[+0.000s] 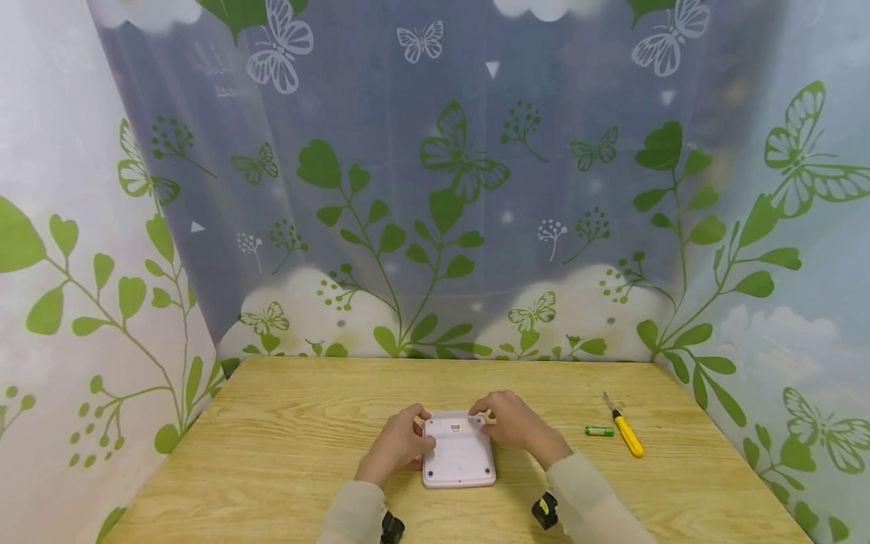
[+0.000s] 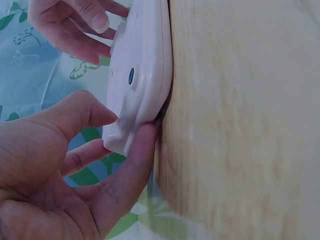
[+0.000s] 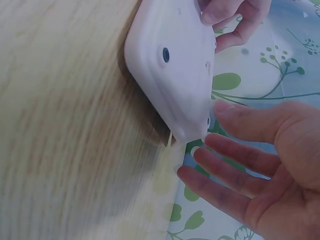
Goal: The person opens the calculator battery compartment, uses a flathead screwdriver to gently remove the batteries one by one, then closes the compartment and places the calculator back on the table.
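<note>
On the wooden table lies a flat, pale pink-white device [image 1: 459,457] with rounded corners, its back facing up. Dark round dots mark its corners, and a small rectangular slot shows near its far edge. My left hand [image 1: 399,442] grips its left side, the thumb on the back and a finger at the lower edge in the left wrist view. At the far right corner is my right hand [image 1: 513,421]. Its fingers [image 3: 235,162] are fairly straight, with fingertips at the device's edge and the thumb close to the back. What the device's front looks like is hidden.
To the right lie a green battery [image 1: 600,431] and a screwdriver [image 1: 627,432] with a yellow handle. Behind the table [image 1: 306,393] hangs a curtain [image 1: 564,91] printed with leaves and butterflies, with similar cloth on both sides.
</note>
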The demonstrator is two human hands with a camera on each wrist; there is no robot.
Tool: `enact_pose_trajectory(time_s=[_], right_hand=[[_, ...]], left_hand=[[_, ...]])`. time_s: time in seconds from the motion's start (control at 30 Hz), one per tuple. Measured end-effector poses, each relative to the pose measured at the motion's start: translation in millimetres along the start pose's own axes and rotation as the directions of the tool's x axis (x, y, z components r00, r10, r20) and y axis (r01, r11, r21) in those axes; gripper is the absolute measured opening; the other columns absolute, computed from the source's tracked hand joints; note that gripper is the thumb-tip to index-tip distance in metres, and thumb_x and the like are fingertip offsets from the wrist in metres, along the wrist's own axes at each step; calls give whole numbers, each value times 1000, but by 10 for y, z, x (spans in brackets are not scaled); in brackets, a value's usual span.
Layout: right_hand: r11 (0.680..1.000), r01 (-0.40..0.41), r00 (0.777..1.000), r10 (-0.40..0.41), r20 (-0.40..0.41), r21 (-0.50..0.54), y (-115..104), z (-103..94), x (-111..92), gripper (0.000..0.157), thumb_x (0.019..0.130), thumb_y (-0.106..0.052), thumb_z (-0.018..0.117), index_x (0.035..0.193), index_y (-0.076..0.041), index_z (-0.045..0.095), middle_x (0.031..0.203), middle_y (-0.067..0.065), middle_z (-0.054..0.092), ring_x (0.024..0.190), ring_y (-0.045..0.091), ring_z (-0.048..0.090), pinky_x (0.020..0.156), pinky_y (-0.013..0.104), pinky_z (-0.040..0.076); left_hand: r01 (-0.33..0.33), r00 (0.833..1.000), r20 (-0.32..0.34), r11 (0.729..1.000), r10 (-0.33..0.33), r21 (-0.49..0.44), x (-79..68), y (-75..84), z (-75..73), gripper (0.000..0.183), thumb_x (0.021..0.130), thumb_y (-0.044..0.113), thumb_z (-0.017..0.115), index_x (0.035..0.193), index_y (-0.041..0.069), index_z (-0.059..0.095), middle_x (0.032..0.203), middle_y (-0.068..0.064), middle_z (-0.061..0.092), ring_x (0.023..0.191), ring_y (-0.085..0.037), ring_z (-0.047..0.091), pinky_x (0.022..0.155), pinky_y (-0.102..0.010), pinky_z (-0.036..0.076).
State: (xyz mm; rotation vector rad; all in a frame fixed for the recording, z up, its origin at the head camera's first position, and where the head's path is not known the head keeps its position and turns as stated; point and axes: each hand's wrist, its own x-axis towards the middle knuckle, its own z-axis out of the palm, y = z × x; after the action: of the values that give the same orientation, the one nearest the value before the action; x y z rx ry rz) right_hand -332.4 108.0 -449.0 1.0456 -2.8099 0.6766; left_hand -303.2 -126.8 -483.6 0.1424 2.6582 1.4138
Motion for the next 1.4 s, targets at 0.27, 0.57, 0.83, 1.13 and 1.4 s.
enact_pose_trajectory(time_s=[0.27, 0.57, 0.83, 1.13, 1.4], right_hand=[[998, -30, 999, 31, -10, 50, 13, 6, -85, 23, 86, 3, 76, 109, 1, 77, 111, 16, 77, 95, 34, 73, 81, 43, 64], [983, -116, 993, 118, -5, 142, 8, 17, -163, 26, 87, 1, 77, 113, -1, 75, 120, 19, 74, 96, 36, 72, 80, 45, 63], [966, -177, 983, 184, -20, 190, -23, 52, -189, 27, 87, 1, 76, 113, -2, 76, 125, 22, 71, 96, 36, 71, 80, 47, 63], [955, -215, 972, 229, -49, 203, -28, 164, -215, 29, 84, 3, 77, 111, -5, 77, 122, 19, 72, 80, 18, 63, 65, 25, 53], [946, -238, 964, 257, -63, 220, -57, 193, -212, 30, 82, 4, 79, 111, -6, 77, 124, 21, 71, 81, 15, 64, 64, 23, 53]], left_hand=[[-4, 1000, -1, 1000, 4, 2, -1, -2, 0, 39, 89, 0, 73, 124, 4, 58, 93, -12, 55, 73, -21, 60, 54, -30, 62], [-11, 1000, -1, 1000, 11, -1, 1, -4, 0, 39, 88, 0, 73, 125, 4, 58, 93, -12, 55, 73, -21, 59, 55, -31, 62], [-21, 1000, 3, 1000, 21, 2, -6, -3, -8, 39, 89, 1, 73, 125, 4, 58, 93, -12, 56, 73, -21, 60, 54, -31, 62], [-12, 1000, 8, 1000, 12, 0, -14, 4, 7, 39, 89, 0, 74, 124, 4, 58, 93, -12, 56, 73, -21, 60, 54, -32, 62], [-22, 1000, 7, 1000, 22, 12, -15, 11, -12, 39, 89, 1, 73, 124, 4, 58, 93, -12, 56, 72, -21, 60, 54, -31, 62]])
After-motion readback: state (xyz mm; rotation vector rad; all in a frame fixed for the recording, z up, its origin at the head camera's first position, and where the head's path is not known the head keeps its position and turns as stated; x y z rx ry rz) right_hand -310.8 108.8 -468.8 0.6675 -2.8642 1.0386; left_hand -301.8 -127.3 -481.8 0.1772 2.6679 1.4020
